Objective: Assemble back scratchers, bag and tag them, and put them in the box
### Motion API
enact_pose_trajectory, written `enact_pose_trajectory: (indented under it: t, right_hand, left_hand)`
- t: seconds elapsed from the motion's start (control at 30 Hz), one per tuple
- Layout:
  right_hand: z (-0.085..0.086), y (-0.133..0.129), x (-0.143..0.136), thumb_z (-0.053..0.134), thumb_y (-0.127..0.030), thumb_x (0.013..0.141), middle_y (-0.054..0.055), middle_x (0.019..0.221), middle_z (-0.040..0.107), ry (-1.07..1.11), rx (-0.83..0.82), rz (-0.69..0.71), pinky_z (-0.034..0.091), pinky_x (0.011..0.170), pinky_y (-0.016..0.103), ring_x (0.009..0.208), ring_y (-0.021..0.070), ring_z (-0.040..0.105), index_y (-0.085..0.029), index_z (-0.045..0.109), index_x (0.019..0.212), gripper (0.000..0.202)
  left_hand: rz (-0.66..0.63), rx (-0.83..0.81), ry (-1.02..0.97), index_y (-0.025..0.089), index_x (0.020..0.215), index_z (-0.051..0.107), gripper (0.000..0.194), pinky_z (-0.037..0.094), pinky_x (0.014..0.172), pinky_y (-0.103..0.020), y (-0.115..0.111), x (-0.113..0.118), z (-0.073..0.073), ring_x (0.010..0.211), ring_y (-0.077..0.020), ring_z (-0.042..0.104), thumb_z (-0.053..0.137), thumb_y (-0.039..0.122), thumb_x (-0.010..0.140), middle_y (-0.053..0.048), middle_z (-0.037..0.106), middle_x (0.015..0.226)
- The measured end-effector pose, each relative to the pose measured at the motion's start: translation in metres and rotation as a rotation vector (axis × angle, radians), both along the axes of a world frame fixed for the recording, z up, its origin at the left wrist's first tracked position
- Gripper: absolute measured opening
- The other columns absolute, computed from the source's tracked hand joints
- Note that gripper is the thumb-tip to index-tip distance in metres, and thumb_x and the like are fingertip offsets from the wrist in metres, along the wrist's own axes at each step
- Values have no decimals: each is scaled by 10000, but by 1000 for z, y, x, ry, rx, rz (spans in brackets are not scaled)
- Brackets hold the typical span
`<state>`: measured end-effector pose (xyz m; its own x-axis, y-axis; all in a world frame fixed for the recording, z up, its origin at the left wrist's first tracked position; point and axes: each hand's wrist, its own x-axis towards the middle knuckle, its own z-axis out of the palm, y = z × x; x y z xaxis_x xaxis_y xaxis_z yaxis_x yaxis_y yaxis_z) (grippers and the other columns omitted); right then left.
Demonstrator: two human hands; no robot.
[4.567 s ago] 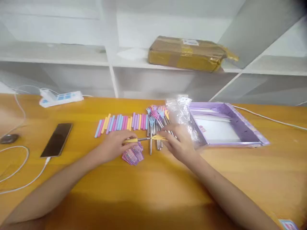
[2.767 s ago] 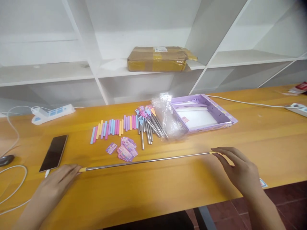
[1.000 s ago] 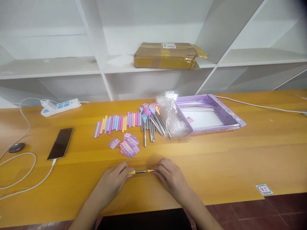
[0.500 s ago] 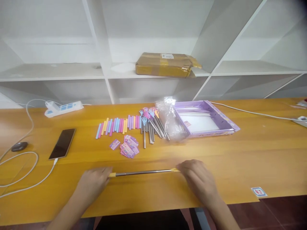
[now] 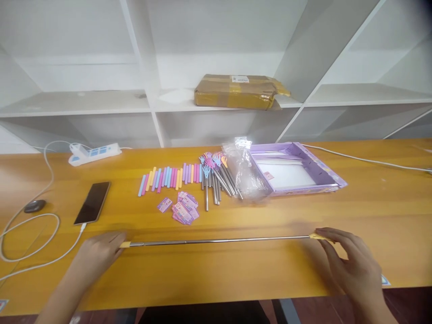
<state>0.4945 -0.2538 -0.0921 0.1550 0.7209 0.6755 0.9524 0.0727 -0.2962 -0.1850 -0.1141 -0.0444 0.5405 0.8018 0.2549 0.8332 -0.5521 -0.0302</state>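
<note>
A long, thin metal telescopic rod [image 5: 216, 240] stretches level above the front of the table. My left hand [image 5: 101, 252] is closed round its yellow handle end. At the other end, my right hand [image 5: 351, 261] pinches the yellow hand-shaped tip [image 5: 317, 236] between thumb and fingers. Behind the rod lie several coloured handle tubes [image 5: 168, 178] in a row and a pile of metal rods with small coloured hand-shaped tips [image 5: 216, 177]. Small printed cards [image 5: 185, 208] are heaped in front of the tubes.
A clear plastic bag [image 5: 248, 173] leans against a purple open box [image 5: 327, 175]. To the left are a phone [image 5: 92, 202] with a white cable, a black mouse-like object [image 5: 34, 206] and a power strip [image 5: 96, 154]. A taped carton [image 5: 236, 92] sits on the shelf.
My hands have moved apart, the left one leftward and the right one rightward. The metal rod between them is now much longer. The view has shifted slightly.
</note>
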Motion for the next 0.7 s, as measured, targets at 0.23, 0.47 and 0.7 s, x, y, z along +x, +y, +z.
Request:
enact_pose_trajectory:
  t: [0.23,0.47,0.7]
  right_hand:
    - [7,-5,1,603,-377,1058,132,1050,765,117,-53,-59,578,897,467,1008,295,750,-293,690,1058,121]
    - [10,-1,-8,604,-389,1026,121,1050,734,117,-10,-118,582,776,409,946,273,725,-244,699,1092,186]
    - [14,1,-17,601,-392,1020,103,1032,735,141,14,-140,582,750,362,929,252,729,-216,693,1040,200]
  left_hand:
    - [-112,175,145,236,682,548,265,392,608,-342,-5,13,14,608,-215,643,530,131,924,1,621,647]
    - [-85,177,158,228,696,587,244,400,614,-349,-11,18,14,621,-219,663,571,226,940,-5,646,662]
    - [-47,172,155,230,640,603,354,335,571,-338,-13,23,18,565,-201,634,505,155,972,-3,637,596]
